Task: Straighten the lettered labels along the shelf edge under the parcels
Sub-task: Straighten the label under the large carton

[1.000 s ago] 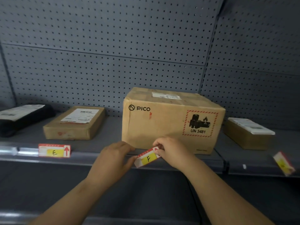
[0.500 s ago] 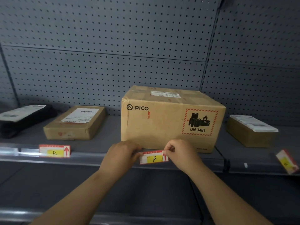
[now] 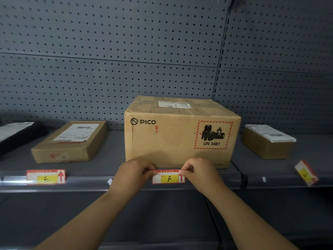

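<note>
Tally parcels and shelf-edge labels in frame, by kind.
Cardboard boxes: 3 (flat box, PICO box, small box)
Black parcel: 1
Labels: 3 (E label, F label, tilted label)
Total: 7

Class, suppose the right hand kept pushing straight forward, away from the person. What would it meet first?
Probably the front face of the PICO box, directly behind the right hand pinching the F label; depth is uncertain.

Likely stockroom: grey pegboard-backed shelving (image 3: 111, 83), labelled parcels (image 3: 182, 132), lettered shelf-edge labels (image 3: 46, 176).
</note>
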`<state>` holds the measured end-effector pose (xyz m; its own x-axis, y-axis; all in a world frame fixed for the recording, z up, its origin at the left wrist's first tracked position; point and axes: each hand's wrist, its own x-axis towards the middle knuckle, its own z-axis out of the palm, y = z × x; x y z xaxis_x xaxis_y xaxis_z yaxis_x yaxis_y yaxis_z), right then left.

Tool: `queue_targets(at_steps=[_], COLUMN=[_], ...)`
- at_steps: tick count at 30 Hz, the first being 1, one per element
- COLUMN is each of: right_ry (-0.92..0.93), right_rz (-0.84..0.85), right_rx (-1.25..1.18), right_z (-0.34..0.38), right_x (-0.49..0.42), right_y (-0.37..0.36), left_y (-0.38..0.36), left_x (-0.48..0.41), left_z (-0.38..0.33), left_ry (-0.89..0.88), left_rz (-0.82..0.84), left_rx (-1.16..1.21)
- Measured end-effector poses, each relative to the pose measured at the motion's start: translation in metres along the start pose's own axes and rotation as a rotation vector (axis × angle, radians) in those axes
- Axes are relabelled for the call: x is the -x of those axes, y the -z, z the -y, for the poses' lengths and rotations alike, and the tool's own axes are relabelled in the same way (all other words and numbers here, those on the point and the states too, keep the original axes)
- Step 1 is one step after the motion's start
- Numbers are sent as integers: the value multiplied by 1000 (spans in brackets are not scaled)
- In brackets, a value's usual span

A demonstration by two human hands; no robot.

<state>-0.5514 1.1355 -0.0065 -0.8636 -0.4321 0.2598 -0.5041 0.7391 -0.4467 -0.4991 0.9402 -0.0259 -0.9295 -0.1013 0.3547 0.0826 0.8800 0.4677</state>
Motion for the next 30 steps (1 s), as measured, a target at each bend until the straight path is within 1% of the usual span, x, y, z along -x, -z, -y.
queue_targets(at_steps=[5, 11, 23, 30], right_ry=[3, 11, 0, 3], right_rz=[12, 28, 76, 43], right_rx=[6, -15, 21, 3], right_z=[1, 3, 4, 3], right_x=[0, -2, -3, -1], right_y=[3, 5, 6, 4], left_y=[-1, -2, -1, 0], left_x=[0, 1, 4, 5], left_z=[0, 1, -5, -5], left_ry=[-21, -34, -59, -90], left_rz=[-30, -33, -40, -64], left_rx=[23, 24, 6, 1])
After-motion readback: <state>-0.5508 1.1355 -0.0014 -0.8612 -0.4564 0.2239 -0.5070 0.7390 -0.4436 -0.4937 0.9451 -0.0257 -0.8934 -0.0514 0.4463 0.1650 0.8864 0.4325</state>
